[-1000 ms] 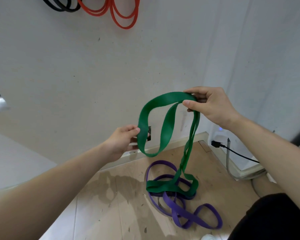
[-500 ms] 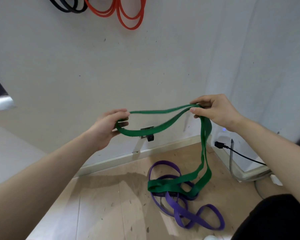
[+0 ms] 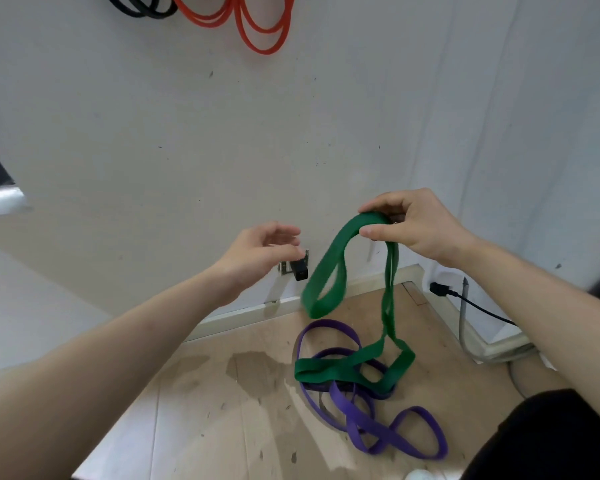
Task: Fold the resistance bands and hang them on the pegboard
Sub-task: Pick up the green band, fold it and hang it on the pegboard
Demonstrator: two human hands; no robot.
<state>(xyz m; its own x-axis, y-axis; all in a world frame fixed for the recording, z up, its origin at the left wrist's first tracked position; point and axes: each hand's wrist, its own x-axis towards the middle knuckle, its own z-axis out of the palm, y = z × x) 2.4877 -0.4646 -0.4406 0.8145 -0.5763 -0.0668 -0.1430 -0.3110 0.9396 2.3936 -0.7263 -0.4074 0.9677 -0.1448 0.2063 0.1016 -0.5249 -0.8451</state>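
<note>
Dangling from the pinching right hand [image 3: 420, 231], green band [image 3: 327, 276]; left hand [image 3: 258, 252] slack, empty, beside it.

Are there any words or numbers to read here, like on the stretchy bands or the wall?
None: no words, numbers or signs show on the green band, the purple band, the orange bands or the wall.
The black plug is too small and blurred to show any marking.

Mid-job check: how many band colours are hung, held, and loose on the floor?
Hung up: 2, black bands, orange bands
Held by right hand: 1, green band
Loose on floor: 1, purple band
Total: 4 colours
</note>
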